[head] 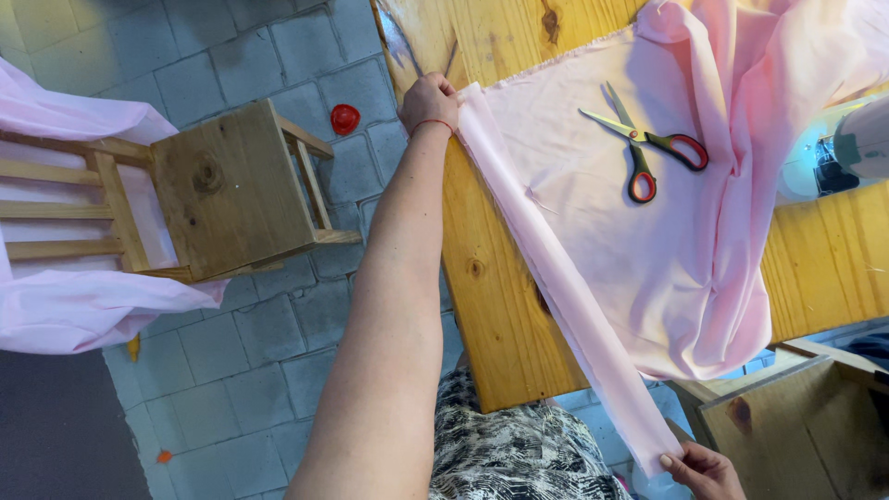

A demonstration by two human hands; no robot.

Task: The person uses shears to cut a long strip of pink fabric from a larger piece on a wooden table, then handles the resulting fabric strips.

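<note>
- My left hand [428, 100] pinches the far end of a folded pink strip [556, 268]; my right hand [701, 469] grips its near end.
- The strip runs taut along the left edge of the cloth [648, 241] on the table [491, 306].
- Scissors [645, 146] lie on the cloth, right of the strip.
- Bare table lies left of the strip; a stool [231, 190] stands on the paved floor [241, 370] beyond.

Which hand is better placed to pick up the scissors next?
Probably the right hand: it sits near the body, and the scissors lie with red handles toward that side. The left hand is at full stretch, pinching the far end of the pink strip, blades pointing its way.
</note>
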